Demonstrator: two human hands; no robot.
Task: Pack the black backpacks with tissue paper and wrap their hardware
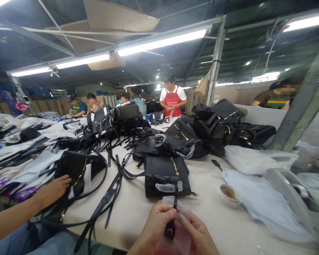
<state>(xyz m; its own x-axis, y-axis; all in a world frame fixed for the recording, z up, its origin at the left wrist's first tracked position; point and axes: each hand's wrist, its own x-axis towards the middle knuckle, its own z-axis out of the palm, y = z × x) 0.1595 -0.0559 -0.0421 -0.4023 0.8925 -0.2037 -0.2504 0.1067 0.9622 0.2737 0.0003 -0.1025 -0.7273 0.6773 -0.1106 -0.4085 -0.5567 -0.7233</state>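
My left hand (155, 226) and my right hand (199, 235) meet at the table's near edge, both closed in a pinch. Between them is a small black strap tab (170, 229) with a metal fitting, and a piece of clear plastic film (181, 212) lies around it. The tab's strap runs up to a black handbag (166, 175) with a gold zipper, lying flat on the white table (138, 209) just beyond my hands.
A co-worker's hand (53, 191) rests on another black bag (78, 168) at left, with loose black straps (106, 202) trailing beside it. Several black bags (218, 127) are piled further back. A small dish (228, 194) and plastic bags (255, 159) lie right. People work at the far end.
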